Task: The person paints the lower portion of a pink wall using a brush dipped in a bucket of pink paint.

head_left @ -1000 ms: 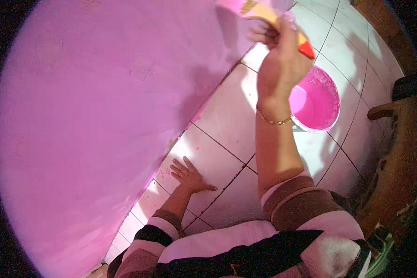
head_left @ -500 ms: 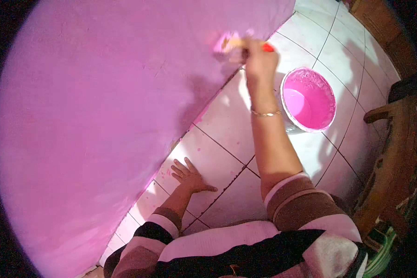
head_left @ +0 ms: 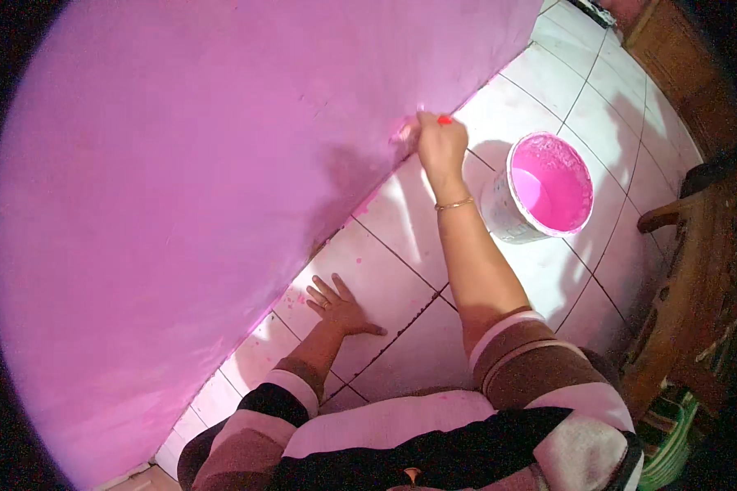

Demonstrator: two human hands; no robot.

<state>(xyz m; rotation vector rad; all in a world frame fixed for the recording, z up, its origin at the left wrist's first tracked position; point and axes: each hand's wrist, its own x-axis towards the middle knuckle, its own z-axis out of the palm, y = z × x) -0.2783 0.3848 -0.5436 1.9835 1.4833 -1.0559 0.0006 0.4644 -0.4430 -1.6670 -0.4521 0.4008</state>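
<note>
Gripped the red-ended brush (head_left: 445,119) in a closed right hand (head_left: 442,154), upper centre of the frame, with blurred bristles at the foot of the pink wall (head_left: 180,180); spread the left hand (head_left: 340,314) wide open, holding nothing visible, on the tiled floor (head_left: 418,352), lower centre-left. Seemed mid-stroke along the wall's lower edge; appeared to call next for steady pressure, then reloading from the paint bucket (head_left: 577,184), upper right
</note>
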